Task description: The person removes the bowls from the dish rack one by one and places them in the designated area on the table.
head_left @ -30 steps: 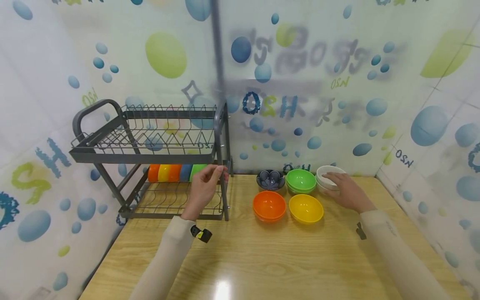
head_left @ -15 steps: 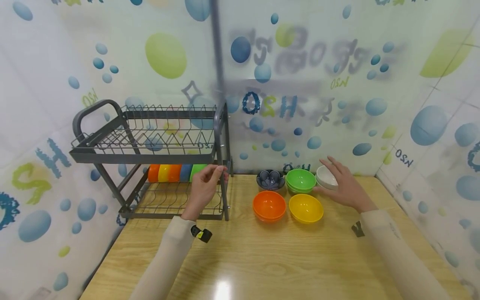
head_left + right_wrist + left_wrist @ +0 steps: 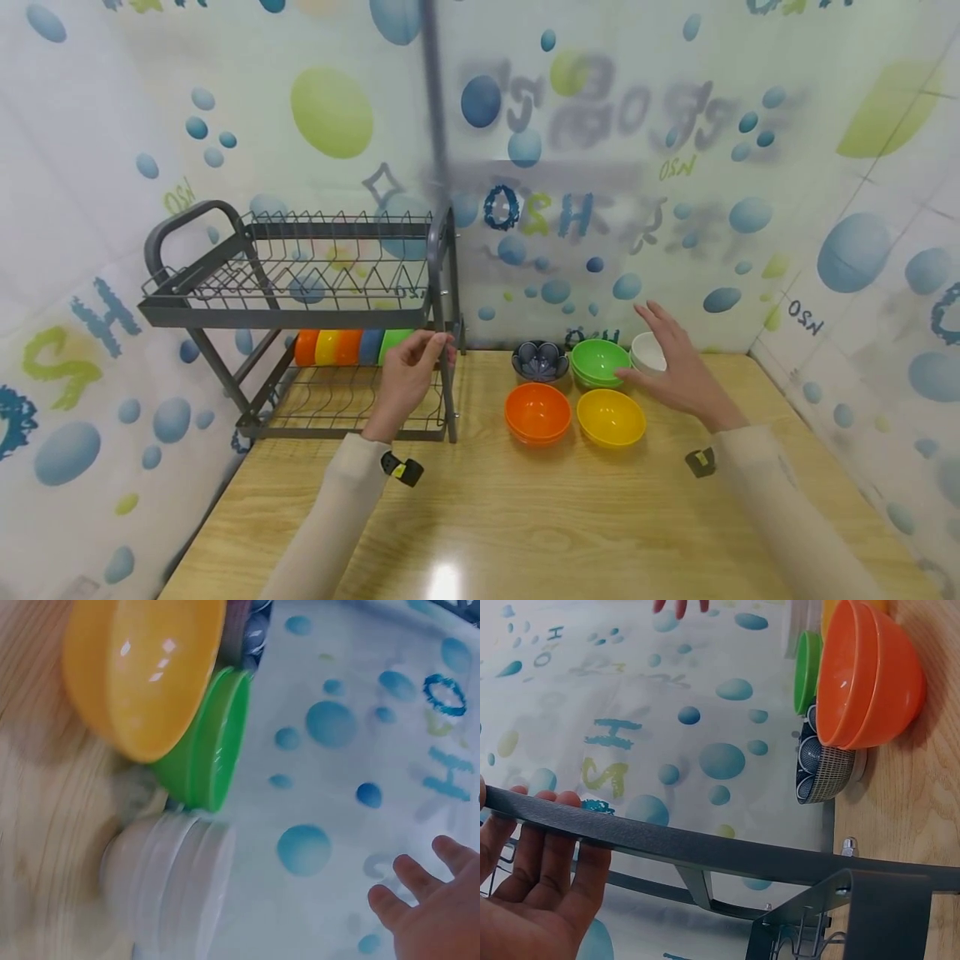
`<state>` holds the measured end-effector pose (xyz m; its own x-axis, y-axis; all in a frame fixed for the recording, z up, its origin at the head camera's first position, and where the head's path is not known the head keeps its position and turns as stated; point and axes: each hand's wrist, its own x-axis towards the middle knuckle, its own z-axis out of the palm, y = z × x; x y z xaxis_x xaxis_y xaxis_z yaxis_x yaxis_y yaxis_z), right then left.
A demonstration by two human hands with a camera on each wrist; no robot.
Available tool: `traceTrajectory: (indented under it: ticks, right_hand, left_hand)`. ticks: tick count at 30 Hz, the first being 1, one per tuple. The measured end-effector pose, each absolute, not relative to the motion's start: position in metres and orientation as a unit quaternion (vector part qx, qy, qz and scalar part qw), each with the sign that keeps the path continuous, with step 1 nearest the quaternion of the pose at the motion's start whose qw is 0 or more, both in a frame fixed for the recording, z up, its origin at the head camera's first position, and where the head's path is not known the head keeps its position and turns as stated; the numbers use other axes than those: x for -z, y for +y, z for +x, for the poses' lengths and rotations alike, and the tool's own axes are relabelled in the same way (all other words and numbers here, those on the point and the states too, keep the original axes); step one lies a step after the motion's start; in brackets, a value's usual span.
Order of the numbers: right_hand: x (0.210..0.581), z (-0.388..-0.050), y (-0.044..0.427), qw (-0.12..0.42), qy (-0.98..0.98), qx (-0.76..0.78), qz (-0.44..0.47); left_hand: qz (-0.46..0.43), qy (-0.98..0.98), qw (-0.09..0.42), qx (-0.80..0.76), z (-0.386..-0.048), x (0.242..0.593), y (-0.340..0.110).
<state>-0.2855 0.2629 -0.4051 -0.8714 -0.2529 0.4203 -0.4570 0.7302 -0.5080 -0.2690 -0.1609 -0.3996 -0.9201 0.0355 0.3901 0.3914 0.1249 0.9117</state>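
My left hand (image 3: 408, 375) grips the front right post of the dark grey two-tier dish rack (image 3: 285, 317); in the left wrist view its fingers (image 3: 589, 881) lie behind the metal bar. My right hand (image 3: 682, 371) hovers spread with nothing in it, in front of the stacked white bowls (image 3: 647, 353). Those bowls show apart from the fingers in the right wrist view. Left of them stand stacked green bowls (image 3: 600, 360) and a dark blue patterned bowl (image 3: 540, 360). Nearer lie stacked orange bowls (image 3: 537, 410) and a yellow bowl (image 3: 611, 417).
On the rack's lower tier, several coloured bowls (image 3: 348, 347) stand on edge in a row. The rack's top tier is bare wire. A patterned curtain (image 3: 600, 167) hangs close behind the wooden table (image 3: 540, 517).
My right hand has lifted off the white bowls and shifted slightly left and nearer, its fingers spreading wider. My left hand has stayed on the rack post.
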Motion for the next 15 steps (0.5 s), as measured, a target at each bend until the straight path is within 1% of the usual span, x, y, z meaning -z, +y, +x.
traceTrajectory:
  ticks: [9,15]
  right_hand:
    - [0.388,-0.272,0.236,0.149,-0.904,-0.338,0.214]
    - [0.376,-0.263,0.213,0.149,-0.886,-0.36,0.25]
  left_hand:
    - [-0.148,-0.737,0.14,0.644,-0.269,0.4,-0.161]
    - [-0.155,-0.736,0.142,0.644,-0.269,0.398,-0.163]
